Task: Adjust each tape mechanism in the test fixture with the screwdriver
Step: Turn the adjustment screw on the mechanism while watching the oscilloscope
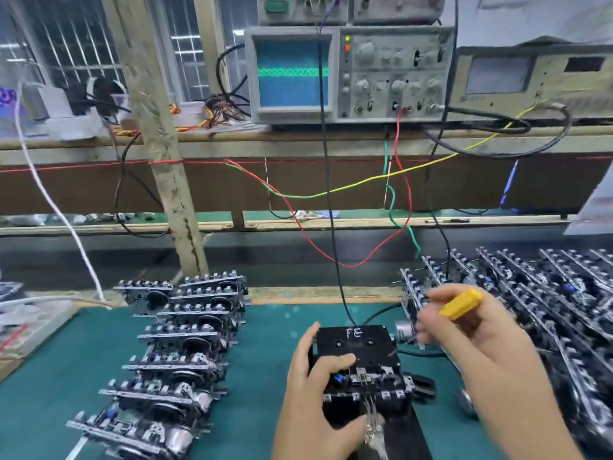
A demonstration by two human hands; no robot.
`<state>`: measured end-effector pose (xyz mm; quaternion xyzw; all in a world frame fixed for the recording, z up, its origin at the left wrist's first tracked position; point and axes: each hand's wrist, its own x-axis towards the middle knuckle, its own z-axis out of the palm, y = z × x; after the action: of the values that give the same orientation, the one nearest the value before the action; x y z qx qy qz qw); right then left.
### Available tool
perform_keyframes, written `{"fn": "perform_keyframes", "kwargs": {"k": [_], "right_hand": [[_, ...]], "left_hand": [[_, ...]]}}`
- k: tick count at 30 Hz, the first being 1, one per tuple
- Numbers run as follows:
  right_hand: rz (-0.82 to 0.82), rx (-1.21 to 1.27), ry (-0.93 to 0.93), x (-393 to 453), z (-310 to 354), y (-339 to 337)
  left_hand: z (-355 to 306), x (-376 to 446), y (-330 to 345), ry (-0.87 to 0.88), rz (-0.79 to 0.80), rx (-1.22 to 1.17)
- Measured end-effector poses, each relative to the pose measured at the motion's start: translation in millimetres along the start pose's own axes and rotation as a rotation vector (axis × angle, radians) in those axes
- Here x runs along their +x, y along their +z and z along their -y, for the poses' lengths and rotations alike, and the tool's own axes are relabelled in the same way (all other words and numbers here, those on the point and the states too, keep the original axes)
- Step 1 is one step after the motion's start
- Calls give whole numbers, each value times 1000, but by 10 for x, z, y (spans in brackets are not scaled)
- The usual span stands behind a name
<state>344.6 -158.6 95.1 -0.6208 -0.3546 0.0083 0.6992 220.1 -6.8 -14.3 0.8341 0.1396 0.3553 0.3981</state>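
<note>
A black test fixture (356,338) marked "FE" sits on the green mat at bottom centre, with a tape mechanism (368,381) seated at its front. My left hand (308,386) grips the fixture from the left, thumb lying on its top and fingers curled under its front edge. My right hand (471,330) hovers to the right of the fixture and holds a screwdriver with a yellow handle (461,303); its thin shaft points down-left toward the fixture's right side. A black cable (331,227) runs up from the fixture.
Several tape mechanisms (175,353) are stacked in a row at the left, and more (547,293) stand in rows at the right. An oscilloscope (348,74) with a green trace sits on the shelf behind, with red, green and yellow wires (348,187) hanging down. A wooden post (166,161) stands left.
</note>
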Motion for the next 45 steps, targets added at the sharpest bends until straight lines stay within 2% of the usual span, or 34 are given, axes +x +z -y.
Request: {"fn": "perform_keyframes", "kwargs": {"k": [2, 7, 14, 20, 23, 26, 32, 35, 37, 40, 43, 45], "right_hand": [[82, -3, -8, 14, 34, 81], [190, -225, -89, 35, 40, 199], [137, -111, -117, 6, 77, 279], [200, -326, -122, -56, 59, 346], [236, -381, -59, -20, 69, 341], [282, -363, -7, 22, 134, 348], [293, -357, -22, 9, 202, 399], [230, -348, -5, -1, 189, 403], [213, -367, -5, -1, 173, 405], [212, -414, 12, -1, 97, 419], [155, -493, -23, -7, 67, 465], [154, -381, 21, -11, 24, 472]], "left_hand": [[-43, 13, -19, -14, -1, -14], [-121, 12, -48, -80, 39, -5], [-50, 13, -21, -48, 30, -20], [-51, -27, -21, 0, 3, -8], [-36, -46, -1, 6, -20, -7], [-69, -12, -24, -47, -31, -29], [-112, -13, -30, -86, 0, -42], [-156, 99, -96, -217, 82, -215], [-214, 137, -129, -430, -56, -428], [-200, 295, -7, -630, -116, -602], [-177, 321, 48, -654, -173, -660], [-183, 353, 36, -646, -174, -671]]}}
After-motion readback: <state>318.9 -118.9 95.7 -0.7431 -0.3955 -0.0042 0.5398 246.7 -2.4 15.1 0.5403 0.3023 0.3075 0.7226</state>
